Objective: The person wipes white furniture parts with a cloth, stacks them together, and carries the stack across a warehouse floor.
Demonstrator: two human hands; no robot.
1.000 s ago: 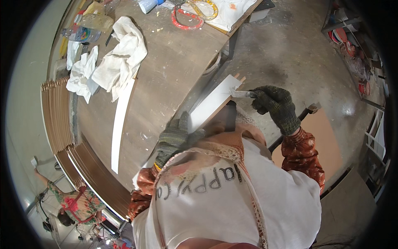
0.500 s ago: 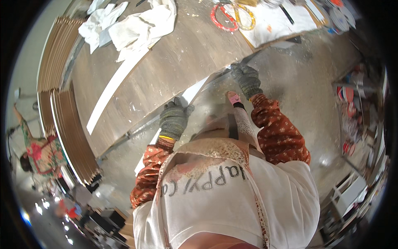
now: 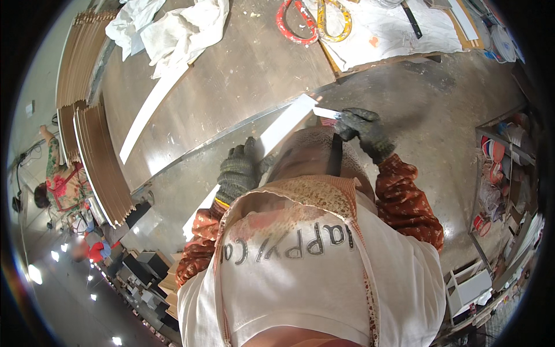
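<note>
While the left hand (image 3: pixel 238 173) grips the white board (image 3: pixel 283 124), the right hand (image 3: pixel 361 130) pinches a small blade (image 3: pixel 327 113).

Bright light from above, shiny glare on the brown table (image 3: pixel 243 75), soft shadow on the floor (image 3: pixel 439 115), edges bent round and dark, bright spots low on the left, middle sharp.

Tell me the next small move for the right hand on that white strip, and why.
Probably draw the right hand along the white strip: it holds a small pale piece at the strip's far end, while the left hand grips the middle to steady it.
</note>
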